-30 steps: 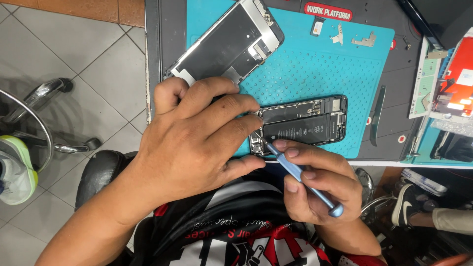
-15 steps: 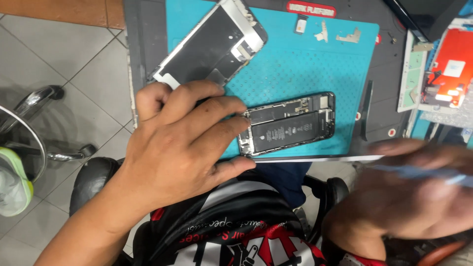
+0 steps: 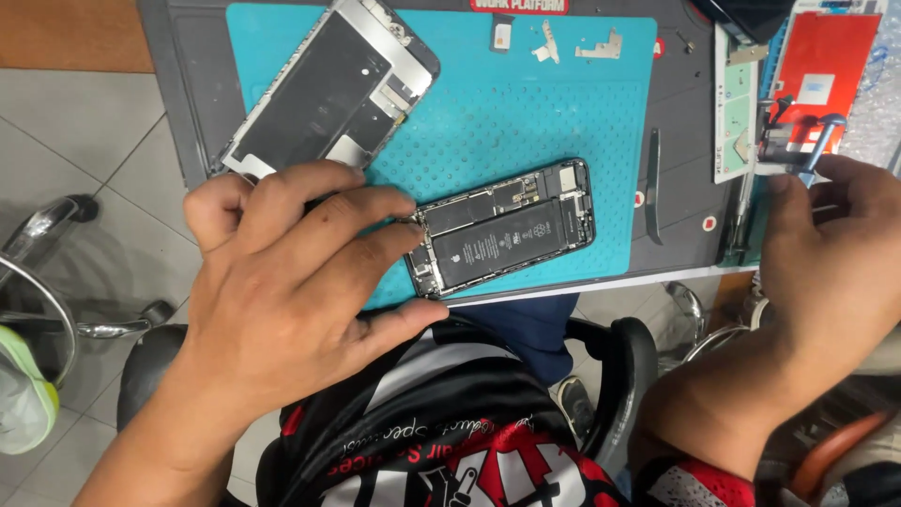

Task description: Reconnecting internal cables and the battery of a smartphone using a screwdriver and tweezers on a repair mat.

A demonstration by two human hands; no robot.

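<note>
I'm seeing a red rectangular label (image 3: 519, 6) sitting at the top centre edge and a red-and-white package (image 3: 815, 80) lying upper right. My left hand (image 3: 282, 291) is spreading its fingers wide, steadying the opened phone (image 3: 502, 230) on the teal mat (image 3: 526, 122) mid-frame. My right hand (image 3: 831, 253) is pinching a blue-handled tool (image 3: 818, 141) at right.

Two hands (image 3: 282, 300), one opened phone (image 3: 507, 230)
</note>
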